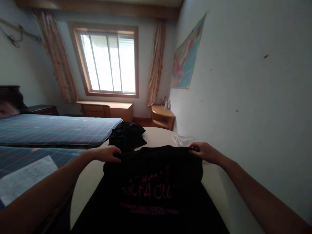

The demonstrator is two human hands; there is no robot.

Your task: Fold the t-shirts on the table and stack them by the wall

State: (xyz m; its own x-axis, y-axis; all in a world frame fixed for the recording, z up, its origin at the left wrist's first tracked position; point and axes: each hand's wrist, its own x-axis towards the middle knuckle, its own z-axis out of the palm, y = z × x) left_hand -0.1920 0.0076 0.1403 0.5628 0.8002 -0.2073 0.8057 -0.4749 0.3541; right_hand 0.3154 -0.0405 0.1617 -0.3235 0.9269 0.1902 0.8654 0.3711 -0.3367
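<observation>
A black T-shirt point(156, 169) with dark pink lettering on its front is stretched out above a round cream table point(83, 191). My left hand point(108, 153) is closed on its upper left part, near the shoulder. On the opposite side, my right hand point(202, 152) pinches the upper right part between thumb and fingers. Between the two hands the top edge runs nearly straight, and the lower part spreads towards me past the bottom of the view. Just beyond my left hand lies a crumpled black cloth heap point(128, 135). A clear plastic bag point(182, 140) rests behind the shirt near my right hand.
Left of the table are beds with blue plaid mattresses point(58, 128), and a printed sheet of paper point(29, 178) lies on the nearer one. A white wall point(255, 113) stands close on the right. A wooden desk point(122, 109) and corner shelf point(163, 112) are at the back.
</observation>
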